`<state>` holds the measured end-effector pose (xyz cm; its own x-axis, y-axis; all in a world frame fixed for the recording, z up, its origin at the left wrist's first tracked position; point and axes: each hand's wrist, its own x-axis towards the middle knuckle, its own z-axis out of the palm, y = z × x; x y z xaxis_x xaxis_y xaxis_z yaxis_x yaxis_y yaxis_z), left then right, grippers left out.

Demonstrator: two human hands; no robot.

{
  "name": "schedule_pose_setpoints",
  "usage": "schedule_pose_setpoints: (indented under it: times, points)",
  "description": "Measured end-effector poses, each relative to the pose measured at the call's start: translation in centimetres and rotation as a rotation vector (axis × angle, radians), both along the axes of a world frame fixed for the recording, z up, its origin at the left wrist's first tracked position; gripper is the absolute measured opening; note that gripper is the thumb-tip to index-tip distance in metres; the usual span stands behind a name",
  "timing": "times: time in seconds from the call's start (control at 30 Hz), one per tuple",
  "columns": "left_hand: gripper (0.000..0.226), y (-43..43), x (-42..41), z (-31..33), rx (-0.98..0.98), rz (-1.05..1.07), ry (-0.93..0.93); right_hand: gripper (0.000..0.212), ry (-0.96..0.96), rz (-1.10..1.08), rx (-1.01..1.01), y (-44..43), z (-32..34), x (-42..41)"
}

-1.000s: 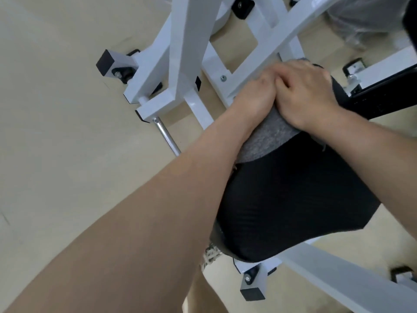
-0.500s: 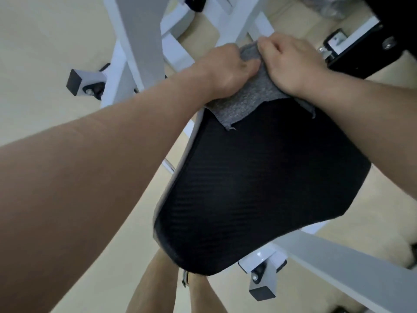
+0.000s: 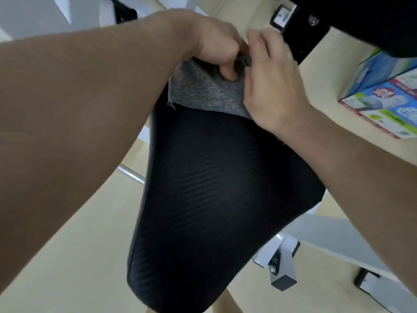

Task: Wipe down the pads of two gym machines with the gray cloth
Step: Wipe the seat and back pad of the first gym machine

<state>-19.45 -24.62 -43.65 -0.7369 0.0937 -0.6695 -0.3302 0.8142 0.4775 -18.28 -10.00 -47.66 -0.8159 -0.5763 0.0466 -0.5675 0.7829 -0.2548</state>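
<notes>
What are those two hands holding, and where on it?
Both the left hand and right hand pinch the gray cloth at its bunched far edge, on the black pad.

The camera view has been brought lower and closer over the black textured seat pad (image 3: pixel 216 199), which now fills more of the picture. The gray knitted cloth (image 3: pixel 203 93) has been bunched at the pad's far end, pinched by the left hand (image 3: pixel 216 48) and right hand (image 3: pixel 270 82). A colourful printed cardboard box (image 3: pixel 388 96) has come into sight right of the pad.

Printed box (image 3: pixel 383 96), perhaps cardboard, on floor (image 3: pixel 56 256)
</notes>
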Motion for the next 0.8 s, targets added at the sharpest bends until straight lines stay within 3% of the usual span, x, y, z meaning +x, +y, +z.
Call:
schedule_pose_setpoints:
  times: [0.13,0.23,0.3,0.4,0.6,0.8]
  points:
    - [0.029,-0.7,1.9,-1.1,0.035,0.167,0.139,0.049,-0.245,0.01,-0.12,-3.7,0.0,-1.0]
    - [0.031,-2.3,3.8,-2.4,0.073,0.351,0.212,0.046,-0.312,0.005,-0.12,-5.3,-0.2,-1.0]
    - [0.036,-2.5,4.2,-3.0,-0.039,0.376,0.238,0.047,-0.305,0.006,-0.103,-5.3,-0.4,-0.8]
    - [0.04,-1.5,5.1,-3.2,-0.202,0.239,0.31,0.04,-0.265,-0.021,-0.093,-5.0,-0.5,-0.6]
    - [0.039,0.3,3.8,-2.8,-0.29,-0.015,0.406,0.037,-0.192,-0.092,-0.093,-0.9,-0.5,0.8]
    - [0.036,10.0,2.1,-3.3,-0.319,-0.293,0.491,0.02,-0.213,-0.366,-0.091,7.2,-1.0,1.5]
